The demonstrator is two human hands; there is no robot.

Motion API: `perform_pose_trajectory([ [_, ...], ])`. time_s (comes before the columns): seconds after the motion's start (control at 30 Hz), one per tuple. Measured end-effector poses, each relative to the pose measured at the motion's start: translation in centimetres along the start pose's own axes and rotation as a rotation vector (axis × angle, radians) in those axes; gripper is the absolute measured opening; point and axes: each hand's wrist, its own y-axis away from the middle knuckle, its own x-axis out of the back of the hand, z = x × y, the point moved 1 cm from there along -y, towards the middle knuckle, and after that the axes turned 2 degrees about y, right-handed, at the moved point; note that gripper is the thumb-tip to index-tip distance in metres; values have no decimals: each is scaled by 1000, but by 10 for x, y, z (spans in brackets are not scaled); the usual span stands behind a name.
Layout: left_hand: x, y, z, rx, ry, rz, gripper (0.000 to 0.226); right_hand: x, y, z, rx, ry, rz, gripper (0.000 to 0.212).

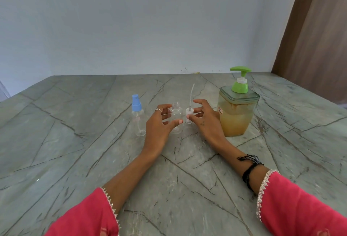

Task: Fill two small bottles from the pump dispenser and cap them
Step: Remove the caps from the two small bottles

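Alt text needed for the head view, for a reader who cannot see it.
Two hands frame an uncapped clear bottle on a marble table: left hand curled around it, right hand by a white sprayer cap standing tube-up. Blue-capped bottle left, green pump dispenser right.

Tabletop (93, 142): grey-green, dark-veined. Pump dispenser (237, 108): green head, amber liquid. Spray bottle (138, 117): clear, blue cap. Sleeves (300, 205): pink, white-trimmed.

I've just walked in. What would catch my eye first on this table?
The big dispenser with its green pump, half full of amber liquid, stands at the right. At the centre, the left hand cups an uncapped clear bottle, while the right hand is beside a white spray cap standing upside down.
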Motion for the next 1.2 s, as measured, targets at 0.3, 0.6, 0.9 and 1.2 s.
perform_pose_trajectory([
  [0.3, -1, 1, 0, 27, 25, 7, 66, 1, 2, -2, -7, 22, -13, 51],
  [0.6, 0, -1, 6, -68, 68, 45, 78, 12, 10, -11, 16, 133, 23, 63],
  [0.9, 4, 10, 25, -520, -84, 81, 29, 19, 34, -56, 266, 216, 84, 8],
  [1.2, 59, 0, 40, -550, -308, 439, 36, -9, 26, -97, 352, 96, 12, 8],
])
